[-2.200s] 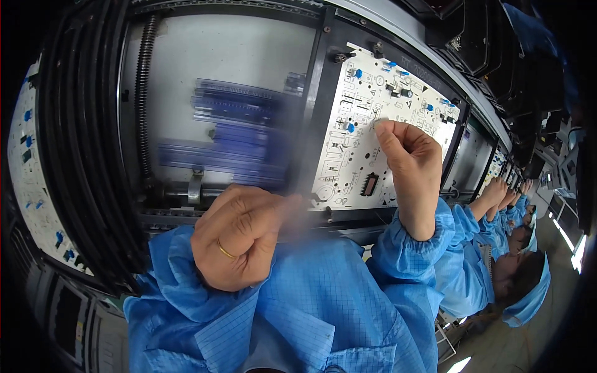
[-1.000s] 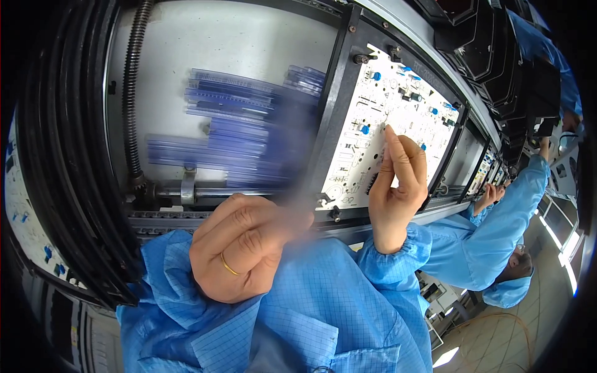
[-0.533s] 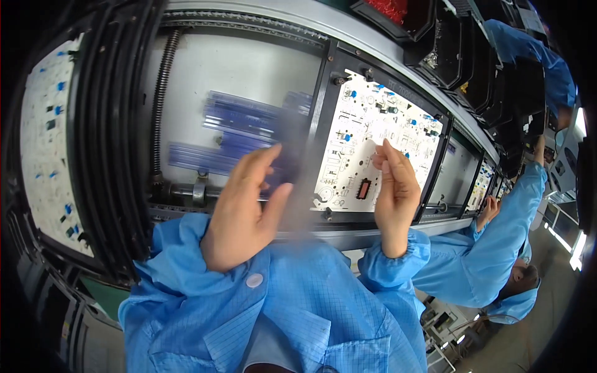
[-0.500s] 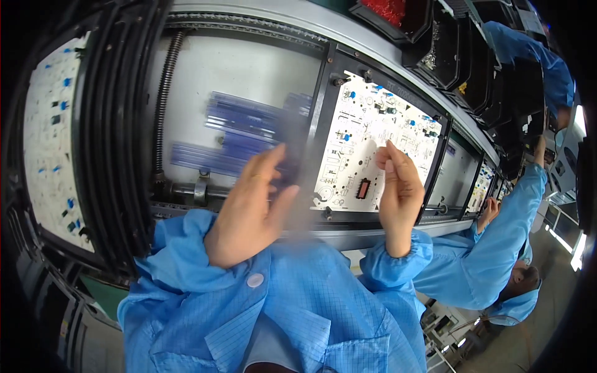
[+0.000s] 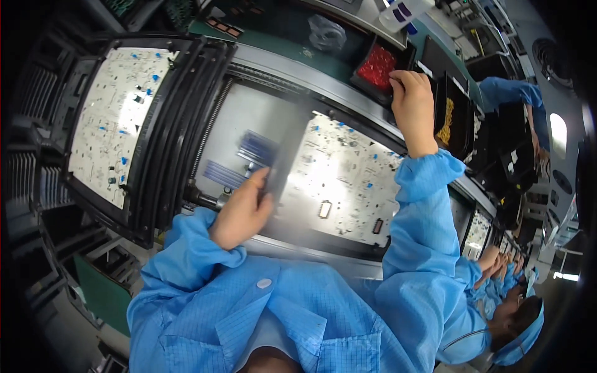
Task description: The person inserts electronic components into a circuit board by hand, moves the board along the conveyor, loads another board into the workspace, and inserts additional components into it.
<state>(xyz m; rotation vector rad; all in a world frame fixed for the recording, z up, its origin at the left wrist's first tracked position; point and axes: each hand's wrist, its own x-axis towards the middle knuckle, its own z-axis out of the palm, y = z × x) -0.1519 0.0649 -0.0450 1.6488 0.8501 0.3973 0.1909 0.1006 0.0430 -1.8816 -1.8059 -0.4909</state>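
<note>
My right hand (image 5: 415, 109) reaches over the near edge of a black bin of small red parts (image 5: 376, 66). Its fingers curl down toward the thumb, and whatever they may hold is hidden. My left hand (image 5: 239, 214) is at the left side of a black carrier frame (image 5: 283, 177), fingers and thumb apart; whether it presses the frame is unclear through the blur. A white circuit board (image 5: 336, 161) with blue and dark components lies in this frame, glare over its middle. Left of it, translucent blue-purple plastic tubes (image 5: 255, 147) lie in the conveyor gap.
Another populated white board (image 5: 118, 124) sits at the left beside black rails (image 5: 180, 143). A bin of yellow parts (image 5: 446, 121) and other black bins line the far right. A clear plastic bag (image 5: 326, 32) lies at the back. Co-workers in blue (image 5: 476, 317) sit along the right.
My right hand has gone from above the board to the red parts bin. The carrier frame appears shifted left, narrowing the gap with the tubes. The whole view has also shifted.
</note>
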